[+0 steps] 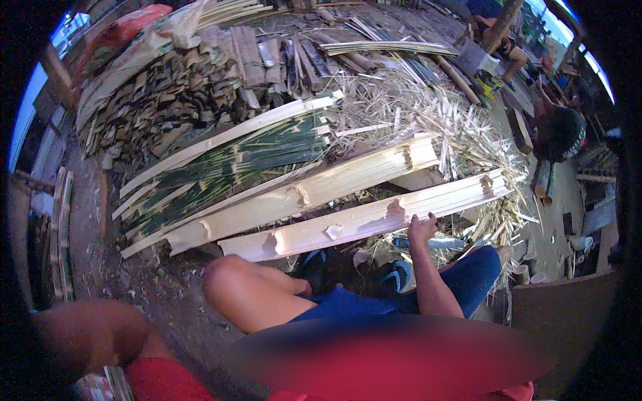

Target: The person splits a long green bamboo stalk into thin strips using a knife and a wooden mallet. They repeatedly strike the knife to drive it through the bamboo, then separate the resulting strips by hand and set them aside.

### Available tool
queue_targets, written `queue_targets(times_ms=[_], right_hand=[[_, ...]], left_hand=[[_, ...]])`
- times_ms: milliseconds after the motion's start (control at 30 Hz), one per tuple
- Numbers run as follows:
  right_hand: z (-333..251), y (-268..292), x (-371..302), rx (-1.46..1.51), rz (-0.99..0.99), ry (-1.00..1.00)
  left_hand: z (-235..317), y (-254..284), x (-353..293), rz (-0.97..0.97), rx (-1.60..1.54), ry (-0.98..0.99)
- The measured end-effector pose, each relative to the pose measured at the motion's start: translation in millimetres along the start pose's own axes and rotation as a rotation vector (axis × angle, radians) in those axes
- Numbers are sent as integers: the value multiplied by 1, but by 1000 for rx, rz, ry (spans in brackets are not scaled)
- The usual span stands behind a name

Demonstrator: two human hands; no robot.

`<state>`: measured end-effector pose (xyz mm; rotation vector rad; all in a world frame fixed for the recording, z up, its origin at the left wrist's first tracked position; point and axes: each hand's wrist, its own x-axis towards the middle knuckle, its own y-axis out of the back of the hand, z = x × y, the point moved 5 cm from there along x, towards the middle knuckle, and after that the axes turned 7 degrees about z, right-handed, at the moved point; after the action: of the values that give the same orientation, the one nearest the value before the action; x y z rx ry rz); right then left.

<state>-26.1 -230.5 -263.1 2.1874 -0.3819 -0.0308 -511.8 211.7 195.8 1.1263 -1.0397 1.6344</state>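
Observation:
My right hand (421, 230) is at the near edge of a flattened split bamboo length (361, 222), toward its right half. Its visible fingers point away from me and stand apart, touching or just over the pale inner face. I see no firm grip. This bamboo lies across in front of my knees, with broken node ridges along it. Just beyond lies a second split bamboo length (267, 208), pale side up. My left hand is not seen; a bent arm (100, 331) with a red sleeve shows blurred at the lower left.
Green-skinned bamboo strips (254, 157) lie beyond the two lengths. Behind them is a large stack of split bamboo pieces (174, 100). Shavings (428, 120) cover the ground at the right. A blue-handled tool (441, 243) lies near my right knee. Another person (508, 53) sits at the far right.

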Motion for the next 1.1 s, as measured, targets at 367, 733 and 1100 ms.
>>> queue_targets(times_ms=[367,733,1100], right_hand=[[23,25,3,97,-26,135],[-108,5,-28,505,-351,496],[-82,-74,-17,298,-700,207]], left_hand=[[116,-30,-12,6,-347,-94],[115,-283,-253,-1173,-333,381],[94,-295,-585,-1770,50,230]])
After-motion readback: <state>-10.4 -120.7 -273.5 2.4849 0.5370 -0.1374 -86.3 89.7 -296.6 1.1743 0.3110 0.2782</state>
